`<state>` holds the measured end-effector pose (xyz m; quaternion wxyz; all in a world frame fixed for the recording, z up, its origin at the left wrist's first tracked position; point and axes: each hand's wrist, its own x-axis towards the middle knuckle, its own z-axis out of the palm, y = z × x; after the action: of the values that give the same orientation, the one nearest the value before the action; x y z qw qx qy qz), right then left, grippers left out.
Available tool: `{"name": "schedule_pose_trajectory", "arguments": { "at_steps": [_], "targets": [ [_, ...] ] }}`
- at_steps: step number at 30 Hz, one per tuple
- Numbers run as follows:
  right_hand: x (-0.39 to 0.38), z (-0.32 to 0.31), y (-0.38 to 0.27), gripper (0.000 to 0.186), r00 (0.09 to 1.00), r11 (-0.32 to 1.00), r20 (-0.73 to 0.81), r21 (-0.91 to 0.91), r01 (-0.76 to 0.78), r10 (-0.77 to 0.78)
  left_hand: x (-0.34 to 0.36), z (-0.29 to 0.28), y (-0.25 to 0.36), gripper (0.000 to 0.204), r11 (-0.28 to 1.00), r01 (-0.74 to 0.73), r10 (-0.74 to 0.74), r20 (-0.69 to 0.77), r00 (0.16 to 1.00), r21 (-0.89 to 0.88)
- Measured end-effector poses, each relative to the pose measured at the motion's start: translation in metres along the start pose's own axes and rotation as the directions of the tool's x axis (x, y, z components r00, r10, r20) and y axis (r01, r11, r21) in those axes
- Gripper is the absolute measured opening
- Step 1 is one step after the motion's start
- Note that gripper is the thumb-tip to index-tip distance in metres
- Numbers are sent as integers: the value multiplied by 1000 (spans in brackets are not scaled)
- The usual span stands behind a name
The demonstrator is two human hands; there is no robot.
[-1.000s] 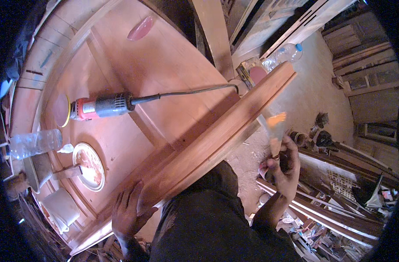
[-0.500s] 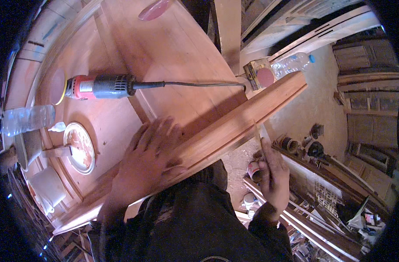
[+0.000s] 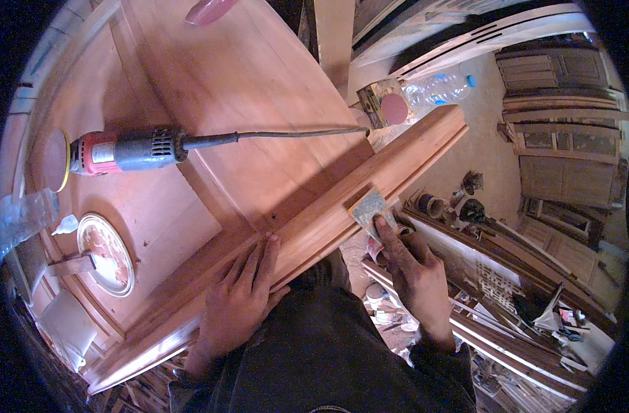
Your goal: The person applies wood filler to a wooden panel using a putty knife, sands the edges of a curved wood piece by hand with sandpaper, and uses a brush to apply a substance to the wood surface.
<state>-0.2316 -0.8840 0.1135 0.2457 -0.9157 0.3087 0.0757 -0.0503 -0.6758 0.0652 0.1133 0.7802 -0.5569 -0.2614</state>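
Observation:
A long, moulded wooden rail (image 3: pixel 404 155) lies slantwise across the work in front of me, over a larger wooden panel (image 3: pixel 259 76). My left hand (image 3: pixel 240 292) rests on it left of the middle, fingers stretched along the top and thumb toward the near edge. In my right hand (image 3: pixel 414 268) is a grey folded piece of sandpaper (image 3: pixel 373 210) with a yellowish edge. Thumb and fingers pinch its lower end, while its face lies against the rail's near side. The fingers beneath the sandpaper are partly hidden.
A red and black disc sander (image 3: pixel 132 150) lies on the panel, its cord running right. At left are a plate of reddish paste (image 3: pixel 122 251), a plastic bottle (image 3: pixel 25 220) and a white bucket (image 3: pixel 65 327). A box (image 3: pixel 371 103) and another bottle (image 3: pixel 442 88) stand beyond the rail.
My right hand has turned the sandpaper from edge-on to flat and brought it up onto the rail. The left hand has come slightly nearer, fingers settled. The whole view has shifted.

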Motion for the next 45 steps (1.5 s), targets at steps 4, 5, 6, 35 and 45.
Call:
{"name": "schedule_pose_trajectory", "arguments": {
  "at_steps": [4, 5, 6, 35, 45],
  "targets": [
    [3, 0, -1, 71, 999, 998, 25, -63, 30, -28, 1, 3, -4, 82, 1000, -16, 16, -23, 1000, -17],
    [3, 2, -1, 71, 999, 998, 27, -57, 31, -29, 0, 2, -5, 82, 1000, -10, 10, -19, 1000, -26],
    [4, 4, -1, 70, 999, 997, 23, -72, 38, -37, -1, 1, -4, 81, 999, -5, 5, -14, 1000, -35],
    [17, -15, 13, 68, 999, 994, -31, -112, 8, -12, 0, -3, -1, 84, 995, 44, -44, 4, 999, -86],
    [10, -25, 9, 53, 999, 988, -28, -151, -20, 16, -4, 2, -4, 82, 996, 28, -29, -7, 1000, -90]
  ]
}}
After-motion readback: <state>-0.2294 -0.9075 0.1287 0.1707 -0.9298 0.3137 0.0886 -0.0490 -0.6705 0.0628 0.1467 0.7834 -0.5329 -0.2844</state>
